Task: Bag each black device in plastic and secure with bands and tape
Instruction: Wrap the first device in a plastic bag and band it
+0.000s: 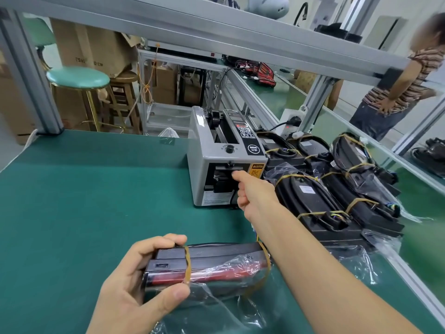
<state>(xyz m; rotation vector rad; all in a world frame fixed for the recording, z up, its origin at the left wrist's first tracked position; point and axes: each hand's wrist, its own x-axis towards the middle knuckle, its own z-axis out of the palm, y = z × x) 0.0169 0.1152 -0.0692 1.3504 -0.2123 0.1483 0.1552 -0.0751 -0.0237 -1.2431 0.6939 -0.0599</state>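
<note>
One bagged device (207, 268) — two bands, left-hand (134, 280) grip.

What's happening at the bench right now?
A person's left hand grips a bagged black device already wrapped with two rubber bands. The right hand reaches into the outlet of the grey tape dispenser, apparently for tape. Finished banded devices lie stacked to the right.
</note>
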